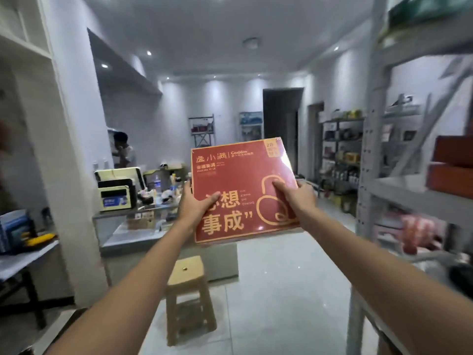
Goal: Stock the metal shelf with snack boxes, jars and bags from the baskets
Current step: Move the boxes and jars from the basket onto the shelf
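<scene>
Left hand (197, 203) and right hand (299, 196) each clamp a lower side edge of the red snack box (240, 175), thumbs on its face. The box is held upright in the air, left of the metal shelf (399, 189) and clear of it. Judgement: flat, stiff, probably light. The glossy film wrap is likely slippery, so grip opposite edges.

Your 12 o'clock: box (243, 190) between left hand (197, 203) at its 9 and right hand (297, 196) at its 3. Stool (186, 278) on floor below box. Counter (143, 226) at your 11, behind stool; person (122, 149) behind counter. Metal shelf (399, 190) at your 3, two stacked boxes (453, 165) on it. Far shelves (343, 149) at 1.
</scene>
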